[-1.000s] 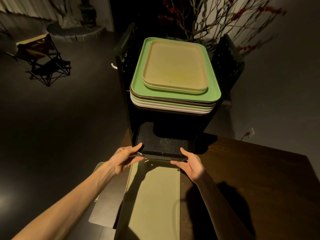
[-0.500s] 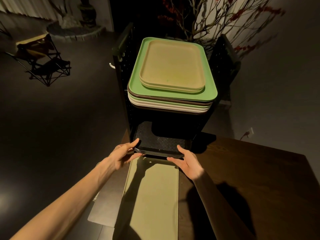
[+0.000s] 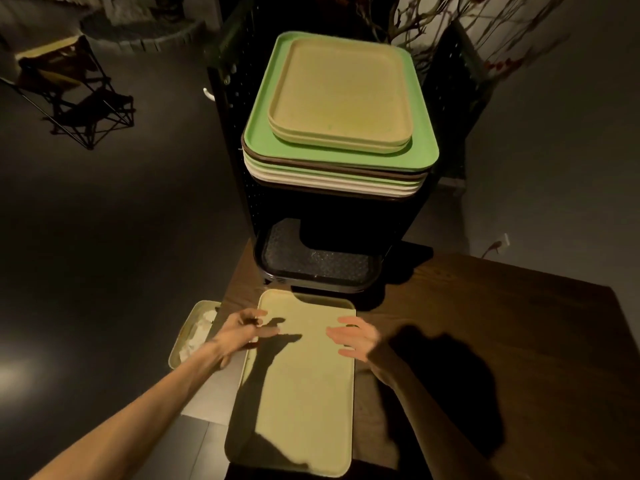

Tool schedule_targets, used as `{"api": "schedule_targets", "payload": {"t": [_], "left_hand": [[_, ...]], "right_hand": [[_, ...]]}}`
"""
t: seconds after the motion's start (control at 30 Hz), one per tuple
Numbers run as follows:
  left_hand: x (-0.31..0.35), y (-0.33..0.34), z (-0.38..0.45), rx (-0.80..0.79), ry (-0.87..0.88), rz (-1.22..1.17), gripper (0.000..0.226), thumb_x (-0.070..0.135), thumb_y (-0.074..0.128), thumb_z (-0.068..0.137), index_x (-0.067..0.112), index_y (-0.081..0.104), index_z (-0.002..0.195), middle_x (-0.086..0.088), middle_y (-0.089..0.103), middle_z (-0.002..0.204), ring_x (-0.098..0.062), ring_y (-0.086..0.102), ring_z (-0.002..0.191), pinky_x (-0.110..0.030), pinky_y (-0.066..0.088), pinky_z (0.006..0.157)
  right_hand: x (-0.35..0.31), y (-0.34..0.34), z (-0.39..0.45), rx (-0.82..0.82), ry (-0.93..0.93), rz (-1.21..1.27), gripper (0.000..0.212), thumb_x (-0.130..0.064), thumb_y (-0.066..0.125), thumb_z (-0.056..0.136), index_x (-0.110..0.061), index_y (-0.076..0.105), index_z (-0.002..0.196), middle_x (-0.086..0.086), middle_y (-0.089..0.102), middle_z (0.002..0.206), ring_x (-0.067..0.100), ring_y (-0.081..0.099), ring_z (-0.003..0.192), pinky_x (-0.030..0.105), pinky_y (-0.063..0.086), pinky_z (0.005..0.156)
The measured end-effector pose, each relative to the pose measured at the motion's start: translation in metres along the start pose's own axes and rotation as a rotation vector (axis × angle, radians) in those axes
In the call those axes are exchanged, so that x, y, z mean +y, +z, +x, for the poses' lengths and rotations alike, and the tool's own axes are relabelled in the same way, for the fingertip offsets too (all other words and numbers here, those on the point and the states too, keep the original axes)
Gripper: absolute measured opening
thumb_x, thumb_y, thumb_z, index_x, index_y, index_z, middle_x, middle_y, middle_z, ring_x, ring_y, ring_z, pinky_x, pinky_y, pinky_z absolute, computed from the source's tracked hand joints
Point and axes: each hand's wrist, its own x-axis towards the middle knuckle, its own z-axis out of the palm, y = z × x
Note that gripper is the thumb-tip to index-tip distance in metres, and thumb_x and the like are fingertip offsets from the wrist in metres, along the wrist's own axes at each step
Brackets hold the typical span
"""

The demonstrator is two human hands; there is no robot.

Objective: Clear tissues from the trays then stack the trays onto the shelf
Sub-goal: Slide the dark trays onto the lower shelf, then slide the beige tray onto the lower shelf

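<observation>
The pale tray lies on the table directly under my hands, long axis running away from me — left hand and right hand spread, empty, equally near its far corners.

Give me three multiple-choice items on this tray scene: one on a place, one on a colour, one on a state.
1. Where is the black tray?
A. on the shelf's lower level
B. on top of the stack
C. on the floor

2. What colour is the tray under the top tan trays?
A. red
B. green
C. blue

3. What are the hands doing?
A. gripping the black tray
B. holding tissue
C. open, holding nothing

Answers: 1 A, it sits under the stack. 2 B, green tray. 3 C, left hand and right hand hover over the pale tray.
</observation>
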Motion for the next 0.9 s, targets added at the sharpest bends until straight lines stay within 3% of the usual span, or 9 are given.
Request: {"api": "schedule_targets", "payload": {"t": [0.1,0.13,0.2,0.43,0.53,0.6,0.67,0.77,0.9], "left_hand": [[-0.058,-0.002,0.006,0.187,-0.084,0.147,0.037,0.005,0.075,0.080,0.004,0.061,0.114,-0.013,0.068,0.111,-0.024,0.065,0.098,-0.027,0.052,0.069],[-0.072,-0.002,0.006,0.245,-0.099,0.207,0.036,0.002,0.072,0.082,0.003,0.060,0.116,-0.011,0.067,0.108,-0.024,0.065,0.096,-0.023,0.050,0.064],[-0.094,-0.003,0.005,0.321,-0.124,0.286,0.041,0.002,0.070,0.084,0.005,0.055,0.122,-0.008,0.064,0.106,-0.023,0.064,0.092,-0.020,0.048,0.059],[-0.147,-0.004,0.013,0.299,-0.263,0.348,0.025,0.010,0.073,0.081,0.005,0.058,0.101,-0.009,0.066,0.105,-0.028,0.064,0.098,-0.043,0.057,0.088],[-0.153,0.000,0.011,0.298,-0.282,0.319,0.015,0.009,0.071,0.082,0.007,0.065,0.096,-0.010,0.067,0.097,-0.027,0.063,0.093,-0.035,0.056,0.077],[-0.152,-0.001,0.008,0.298,-0.272,0.287,0.010,0.009,0.071,0.083,0.009,0.067,0.093,-0.009,0.068,0.095,-0.024,0.064,0.089,-0.029,0.053,0.070],[-0.149,-0.007,0.003,0.302,-0.254,0.226,0.011,0.005,0.072,0.083,0.008,0.071,0.093,-0.010,0.071,0.091,-0.023,0.066,0.083,-0.026,0.052,0.066],[-0.141,-0.016,-0.012,0.267,-0.221,0.127,0.012,-0.006,0.072,0.080,0.003,0.075,0.089,-0.012,0.072,0.084,-0.024,0.065,0.078,-0.025,0.051,0.063],[-0.135,-0.019,-0.028,0.244,-0.149,0.070,0.024,-0.007,0.077,0.075,0.016,0.078,0.071,-0.015,0.073,0.085,-0.028,0.064,0.080,-0.035,0.053,0.071]], "right_hand": [[0.070,-0.015,0.031,0.037,-0.136,-0.121,0.033,-0.023,0.069,0.091,-0.002,0.068,0.117,0.011,0.071,0.081,0.017,0.068,0.065,0.030,0.058,0.076],[0.084,-0.007,0.025,0.043,0.017,-0.063,0.054,-0.028,0.082,0.079,0.003,0.064,0.119,0.016,0.072,0.093,0.016,0.069,0.072,0.028,0.056,0.076],[0.108,0.002,0.010,0.267,0.094,-0.304,0.075,-0.023,0.090,0.069,0.005,0.053,0.127,0.019,0.064,0.118,0.023,0.067,0.097,0.032,0.053,0.084],[0.155,0.015,0.000,0.311,0.273,-0.553,0.044,-0.036,0.075,0.077,-0.005,0.059,0.105,0.009,0.065,0.092,0.027,0.064,0.090,0.037,0.054,0.080],[0.173,0.012,0.005,0.267,0.303,-0.448,0.030,-0.032,0.068,0.085,-0.003,0.064,0.086,0.017,0.067,0.087,0.025,0.060,0.079,0.047,0.055,0.082],[0.188,0.004,0.010,0.210,0.325,-0.363,0.041,-0.032,0.067,0.088,0.005,0.065,0.105,0.026,0.069,0.108,0.030,0.068,0.092,0.050,0.056,0.091],[0.177,0.003,-0.004,0.159,0.329,-0.273,0.044,-0.029,0.067,0.092,0.000,0.060,0.125,0.018,0.068,0.120,0.028,0.067,0.104,0.041,0.056,0.093],[0.166,-0.002,-0.019,0.096,0.284,-0.166,0.022,-0.017,0.061,0.098,-0.009,0.063,0.118,0.004,0.070,0.111,0.012,0.068,0.094,0.015,0.054,0.070],[0.156,-0.003,-0.025,0.101,0.199,-0.136,0.024,-0.014,0.061,0.097,-0.005,0.062,0.120,0.007,0.069,0.116,0.016,0.068,0.098,0.015,0.054,0.066]]}}
